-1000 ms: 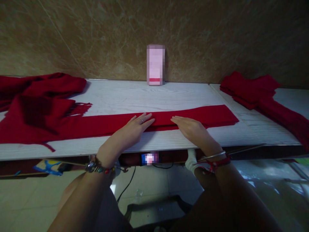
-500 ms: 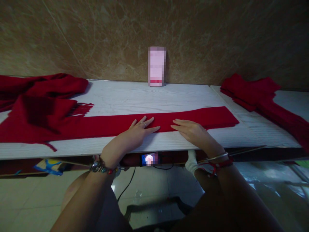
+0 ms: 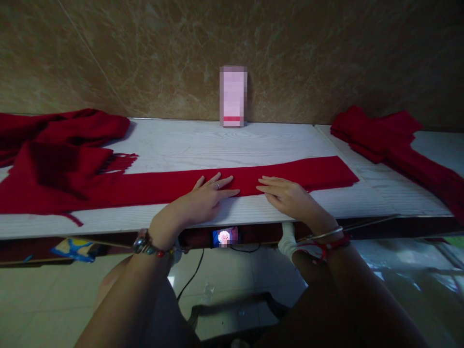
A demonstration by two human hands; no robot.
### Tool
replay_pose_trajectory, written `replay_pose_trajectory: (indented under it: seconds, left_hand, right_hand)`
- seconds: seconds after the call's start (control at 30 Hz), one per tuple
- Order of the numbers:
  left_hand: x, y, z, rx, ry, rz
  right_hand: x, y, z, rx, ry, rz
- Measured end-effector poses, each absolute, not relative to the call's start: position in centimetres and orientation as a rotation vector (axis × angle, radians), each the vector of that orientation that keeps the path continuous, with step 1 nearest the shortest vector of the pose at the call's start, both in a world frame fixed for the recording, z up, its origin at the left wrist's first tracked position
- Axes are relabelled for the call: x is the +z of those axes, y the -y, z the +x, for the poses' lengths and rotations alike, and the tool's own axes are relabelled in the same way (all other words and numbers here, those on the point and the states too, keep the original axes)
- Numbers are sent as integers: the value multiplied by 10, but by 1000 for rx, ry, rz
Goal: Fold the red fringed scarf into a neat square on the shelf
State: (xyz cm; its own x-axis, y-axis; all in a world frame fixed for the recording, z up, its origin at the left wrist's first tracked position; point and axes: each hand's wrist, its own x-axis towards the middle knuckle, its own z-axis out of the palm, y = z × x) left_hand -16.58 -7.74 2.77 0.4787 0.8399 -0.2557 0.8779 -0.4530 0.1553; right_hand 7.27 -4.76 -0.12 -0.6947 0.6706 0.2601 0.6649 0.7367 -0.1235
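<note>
A long red scarf (image 3: 152, 186) lies folded in a narrow strip across the white table (image 3: 203, 142), its right end near the table's seam. My left hand (image 3: 205, 198) rests flat on the strip's near edge at the middle, fingers spread, a ring on one finger. My right hand (image 3: 288, 195) lies flat just to its right, fingertips on the same edge, fingers stretched out. A small gap separates the two hands. Bracelets circle both wrists.
A heap of red scarves (image 3: 54, 145) with fringe covers the table's left end. A stack of folded red scarves (image 3: 384, 135) lies at the right. A blurred pink box (image 3: 233, 96) stands against the marbled wall. A lit phone (image 3: 224, 237) sits under the table edge.
Both hands have slid back a little toward the near edge of the scarf strip and stayed flat. The scarf itself has hardly shifted.
</note>
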Motion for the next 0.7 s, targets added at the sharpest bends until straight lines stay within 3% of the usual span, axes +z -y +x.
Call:
replay_pose_trajectory:
  seconds: [0.3, 0.7]
  left_hand:
    - [15, 74, -150, -71, -1804, 2322]
    - [12, 79, -154, -39, -2060, 2116]
  right_hand:
    - [-6, 58, 50, 8, 2633, -1383]
    - [-4, 56, 11, -7, 2603, -1387]
